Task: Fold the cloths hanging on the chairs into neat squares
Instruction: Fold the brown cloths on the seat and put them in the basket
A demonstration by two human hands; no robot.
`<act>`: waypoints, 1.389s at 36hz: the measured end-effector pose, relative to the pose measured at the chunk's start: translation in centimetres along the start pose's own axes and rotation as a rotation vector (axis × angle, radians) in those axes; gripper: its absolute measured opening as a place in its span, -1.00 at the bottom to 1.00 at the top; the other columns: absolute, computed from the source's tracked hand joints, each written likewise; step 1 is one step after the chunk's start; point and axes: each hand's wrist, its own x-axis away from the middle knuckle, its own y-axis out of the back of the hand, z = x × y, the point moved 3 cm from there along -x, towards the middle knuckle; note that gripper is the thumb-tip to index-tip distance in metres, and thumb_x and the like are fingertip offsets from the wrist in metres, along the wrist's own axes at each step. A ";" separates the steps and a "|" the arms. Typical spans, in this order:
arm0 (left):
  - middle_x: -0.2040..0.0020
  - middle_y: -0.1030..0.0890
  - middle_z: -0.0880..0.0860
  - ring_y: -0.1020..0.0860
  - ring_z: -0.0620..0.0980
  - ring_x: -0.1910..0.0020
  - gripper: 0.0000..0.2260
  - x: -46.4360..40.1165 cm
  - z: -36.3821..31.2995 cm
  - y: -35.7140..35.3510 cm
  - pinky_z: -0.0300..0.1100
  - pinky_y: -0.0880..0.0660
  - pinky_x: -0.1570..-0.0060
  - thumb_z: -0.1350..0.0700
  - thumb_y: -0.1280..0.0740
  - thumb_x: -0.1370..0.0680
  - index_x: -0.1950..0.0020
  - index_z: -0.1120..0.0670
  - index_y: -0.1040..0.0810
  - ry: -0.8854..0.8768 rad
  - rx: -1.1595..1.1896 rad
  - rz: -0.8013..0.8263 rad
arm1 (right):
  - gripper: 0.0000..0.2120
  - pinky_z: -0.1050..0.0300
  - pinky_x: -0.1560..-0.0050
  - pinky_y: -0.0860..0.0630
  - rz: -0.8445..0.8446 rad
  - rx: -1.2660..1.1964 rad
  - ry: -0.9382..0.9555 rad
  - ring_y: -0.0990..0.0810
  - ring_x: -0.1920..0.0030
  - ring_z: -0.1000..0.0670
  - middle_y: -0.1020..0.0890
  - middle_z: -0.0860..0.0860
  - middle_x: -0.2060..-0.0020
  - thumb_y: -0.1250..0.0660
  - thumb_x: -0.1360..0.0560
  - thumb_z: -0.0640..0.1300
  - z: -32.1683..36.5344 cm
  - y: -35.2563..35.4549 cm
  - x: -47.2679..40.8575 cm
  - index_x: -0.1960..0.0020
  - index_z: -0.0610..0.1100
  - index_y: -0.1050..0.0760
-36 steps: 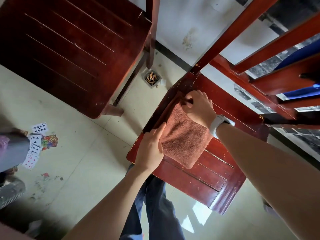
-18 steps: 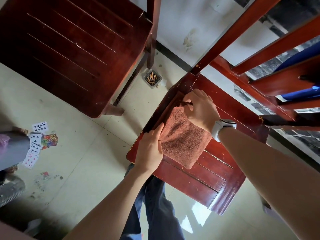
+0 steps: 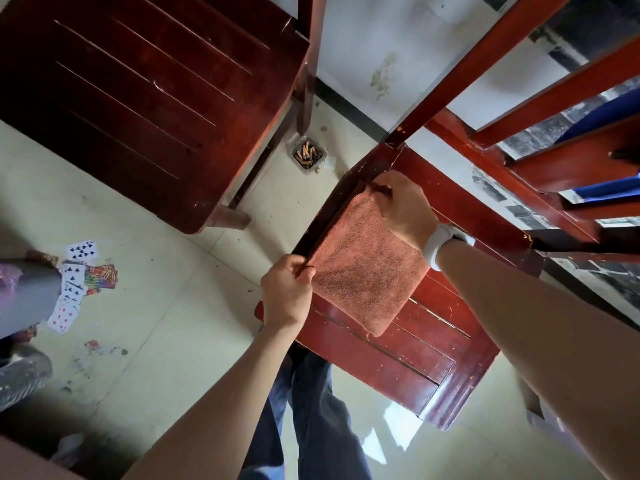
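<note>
Here, a folded rust-orange terry cloth [image 3: 367,268] lies flat on the red wooden chair seat [image 3: 415,355], the left hand [image 3: 287,292] pinching its near-left corner with curled fingers while the right hand [image 3: 405,209], white watch [image 3: 438,242] at the wrist, grips the far corner.

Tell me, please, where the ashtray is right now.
In the head view, the ashtray sits on the floor between the two chairs, beside the dark chair's leg.
</note>
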 end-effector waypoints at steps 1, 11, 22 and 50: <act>0.11 -0.65 0.13 -0.53 -0.05 0.19 -0.83 -0.2 0.0 0.0 -0.43 -0.34 0.12 0.21 -0.39 -0.46 -0.02 0.21 -0.61 0.007 -0.009 -0.001 | -0.86 0.08 0.06 -0.57 0.000 0.018 -0.005 -0.52 0.19 0.03 -0.57 -0.06 0.02 -0.17 -0.56 -0.19 -0.1 -0.2 -0.3 -0.06 -0.17 -0.47; -0.02 -0.58 0.14 -0.52 0.06 0.00 -0.79 -0.2 -0.2 0.0 -0.22 -0.39 0.06 0.13 -0.27 -0.49 -0.08 0.16 -0.54 -0.084 -0.219 -0.049 | -0.62 0.03 -0.29 -0.21 -0.294 0.037 -0.022 -0.36 -0.21 -0.01 -0.44 -0.04 -0.17 -0.21 -0.48 0.03 0.9 1.0 1.6 -0.25 -0.08 -0.41; -0.48 -0.20 0.18 -0.16 0.13 -0.47 -0.52 -1.3 -3.3 -5.4 0.11 -0.30 -0.33 0.03 -0.12 -0.56 -0.44 0.18 -0.22 -0.837 -0.740 0.227 | -0.49 -0.27 -0.42 -0.12 -0.165 0.712 0.040 -0.18 -0.45 -0.24 -0.23 -0.24 -0.43 -0.04 -0.51 -0.02 -4.1 -4.2 9.4 -0.44 -0.11 -0.19; -0.53 -0.04 0.03 0.04 0.02 -0.51 -0.51 -5.8 -8.3 -7.0 0.19 0.10 -0.41 -0.06 -0.04 -0.60 -0.51 -0.02 -0.03 -0.996 -1.028 0.404 | -0.62 0.01 0.00 -0.46 -0.132 -0.276 -0.733 -0.54 -0.02 -0.17 -0.55 -0.08 -0.02 -0.19 -0.50 0.12 -4.5 -7.3 16.8 -0.13 -0.16 -0.32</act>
